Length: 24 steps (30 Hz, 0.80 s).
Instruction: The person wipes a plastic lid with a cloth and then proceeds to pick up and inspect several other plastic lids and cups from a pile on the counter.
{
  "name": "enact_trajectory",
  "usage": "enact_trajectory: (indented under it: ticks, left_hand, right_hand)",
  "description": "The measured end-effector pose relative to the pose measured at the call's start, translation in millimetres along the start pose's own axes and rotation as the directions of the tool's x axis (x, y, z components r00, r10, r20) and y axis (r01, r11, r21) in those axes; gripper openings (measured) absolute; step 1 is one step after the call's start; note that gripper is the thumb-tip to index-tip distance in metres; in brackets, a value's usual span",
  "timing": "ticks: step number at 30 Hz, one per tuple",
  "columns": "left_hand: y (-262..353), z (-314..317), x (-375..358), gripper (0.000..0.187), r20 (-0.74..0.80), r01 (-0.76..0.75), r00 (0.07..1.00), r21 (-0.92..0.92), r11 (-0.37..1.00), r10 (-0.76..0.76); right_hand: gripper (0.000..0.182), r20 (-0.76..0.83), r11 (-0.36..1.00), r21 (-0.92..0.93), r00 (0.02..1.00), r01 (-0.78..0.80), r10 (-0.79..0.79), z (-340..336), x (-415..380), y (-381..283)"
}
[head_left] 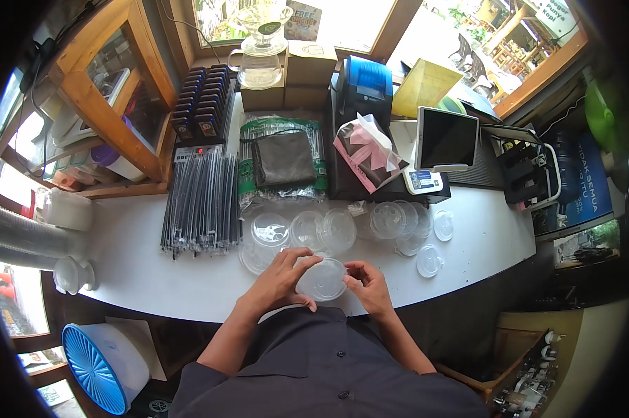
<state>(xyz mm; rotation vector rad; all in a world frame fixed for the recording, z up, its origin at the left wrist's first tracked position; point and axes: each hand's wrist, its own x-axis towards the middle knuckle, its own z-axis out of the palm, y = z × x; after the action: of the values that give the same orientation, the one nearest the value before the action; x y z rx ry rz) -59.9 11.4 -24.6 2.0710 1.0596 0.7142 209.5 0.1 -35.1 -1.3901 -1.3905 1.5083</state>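
The left hand [284,276] spans the clear lid [324,281] at nine o'clock, the right hand [370,287] pinches its three o'clock rim — the lid sits at the counter's [140,279] six o'clock. Best grip lightly, evenly — thin plastic likely flexes.

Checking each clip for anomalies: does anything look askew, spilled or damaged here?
No spill or damage is evident. Only the pink tissue pack looks slightly askew: it sits turned at an angle on the black box, its edges slanting against that box's.
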Motion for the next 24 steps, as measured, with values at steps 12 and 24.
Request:
enact_trajectory:
  ticks: [12,24]
  left_hand:
    - [-19.1,34.9,-12.2,0.101,-0.089,-0.056,0.995,-0.15,0.987,0.043]
    - [-23.4,33.7,-14.4,0.099,-0.015,-0.012,1.0,-0.159,0.987,0.01]
  right_hand:
    - [0.034,-0.002,0.976,-0.211,0.998,0.057,-0.058,5.1,0.1,-17.0]
    - [0.035,-0.015,0.986,-0.063,0.988,0.154,-0.156,12.5,-13.0,28.4]
